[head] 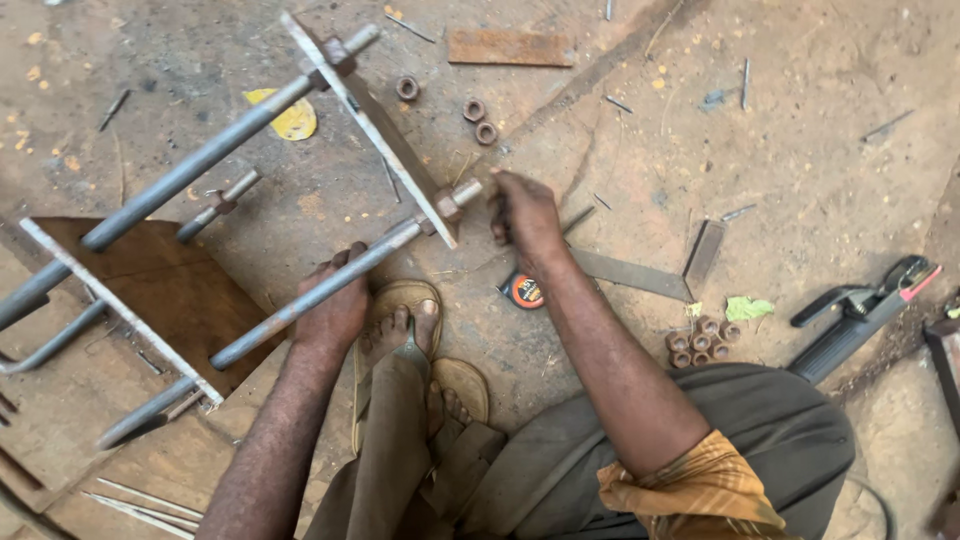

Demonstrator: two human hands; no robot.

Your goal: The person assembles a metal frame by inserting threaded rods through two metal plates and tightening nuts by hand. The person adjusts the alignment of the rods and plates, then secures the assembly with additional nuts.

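Observation:
A metal frame of grey pipes and flat steel bars (pixel 380 130) lies tilted on the dirt floor. My left hand (pixel 335 305) is wrapped around the lower pipe (pixel 270 325) of this frame. My right hand (pixel 522 212) pinches the threaded rod end and nut (pixel 455 200) that stick out through the flat bar at the pipe's far end. A second, longer pipe (pixel 190 170) runs parallel above, with a nut on its tip near the top of the view.
Several rusty nuts (pixel 698 340) lie by my right knee, more (pixel 478 118) beyond the frame. A tape measure (pixel 524 291) sits under my right wrist. A steel square (pixel 640 272), a flat rusty plate (pixel 508 46), a clamp tool (pixel 860 312) and my sandalled feet (pixel 420 340) are nearby.

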